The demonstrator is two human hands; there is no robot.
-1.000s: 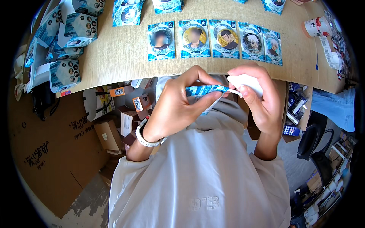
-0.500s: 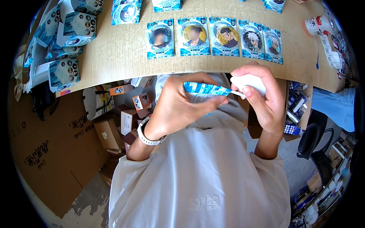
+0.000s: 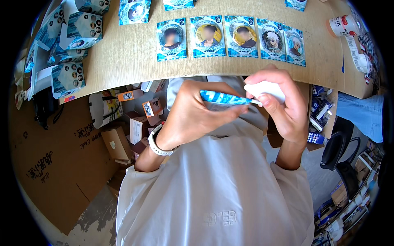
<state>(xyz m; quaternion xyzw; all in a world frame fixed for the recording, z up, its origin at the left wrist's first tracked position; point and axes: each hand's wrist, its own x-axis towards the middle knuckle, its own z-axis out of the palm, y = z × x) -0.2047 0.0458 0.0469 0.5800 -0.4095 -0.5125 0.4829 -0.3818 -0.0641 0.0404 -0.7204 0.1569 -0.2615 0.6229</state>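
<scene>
**In bare left hand (image 3: 191, 114) and bare right hand (image 3: 290, 108), before the table edge**

Head view. Held in left hand, above the lap: flat blue-and-white patterned packet (image 3: 223, 97), tilted, with its narrow side upward. Pinching this packet with thumb on the near side and index finger on the far side; cannot tell the state of the other left fingers, being hidden. Around left wrist, pale wristband with holes (image 3: 155, 142).

Gripping with bent right fingers and thumb: smooth white rounded tool (image 3: 267, 89) with a thin pale tip (image 3: 255, 102). Directed toward the left, at the right end of the packet. Cannot tell, for this tip, outside touch from entry inside.

Beyond the hands, on pale wood-grain table (image 3: 127, 61): row of five blue rectangular packets with round portraits (image 3: 207, 37), fourth and fifth side by side at the right end. At left, blue-and-white printed cardboard boxes (image 3: 67, 80), with flaps raised. At far right, white cylindrical cup with red print (image 3: 343, 26), lying sideways, and near it thin dark-blue stick (image 3: 343, 64).
</scene>
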